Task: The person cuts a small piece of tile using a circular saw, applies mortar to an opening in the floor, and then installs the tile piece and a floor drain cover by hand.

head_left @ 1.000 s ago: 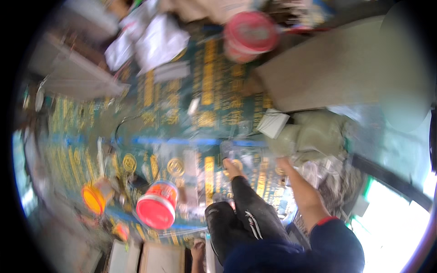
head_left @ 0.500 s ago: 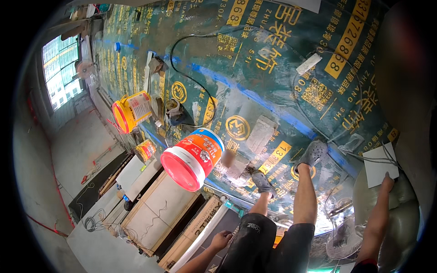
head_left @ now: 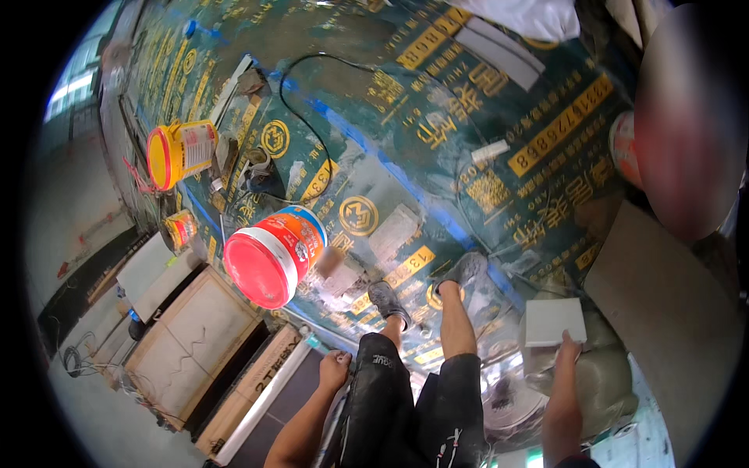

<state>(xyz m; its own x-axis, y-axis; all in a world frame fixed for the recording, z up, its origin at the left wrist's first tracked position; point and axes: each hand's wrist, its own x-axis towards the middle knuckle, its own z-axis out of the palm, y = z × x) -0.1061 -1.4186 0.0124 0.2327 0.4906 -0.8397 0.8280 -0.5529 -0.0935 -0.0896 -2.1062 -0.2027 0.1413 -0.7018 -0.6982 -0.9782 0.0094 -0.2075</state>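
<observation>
My right hand [head_left: 569, 348] grips the near edge of a white square tile [head_left: 554, 318], thumb and fingers at its lower right. The tile is held over the left side of a greenish-grey sack [head_left: 612, 370], close to a round wire-guarded thing [head_left: 507, 405] that looks like a fan. My left hand [head_left: 335, 370] is beside my left knee with its fingers curled in. Whether anything is inside that hand is hidden.
A red-lidded bucket [head_left: 269, 257] and a yellow bucket [head_left: 181, 154] stand on the green printed floor sheeting [head_left: 374, 179]. A black cable [head_left: 282, 97] loops across it. Tile-topped crates [head_left: 191, 343] are at left, a large grey-brown panel [head_left: 663, 312] at right.
The view has shifted, so the floor things appear farther left. My right hand has brought the tile inward, toward my legs. My left hand has come up beside my knee.
</observation>
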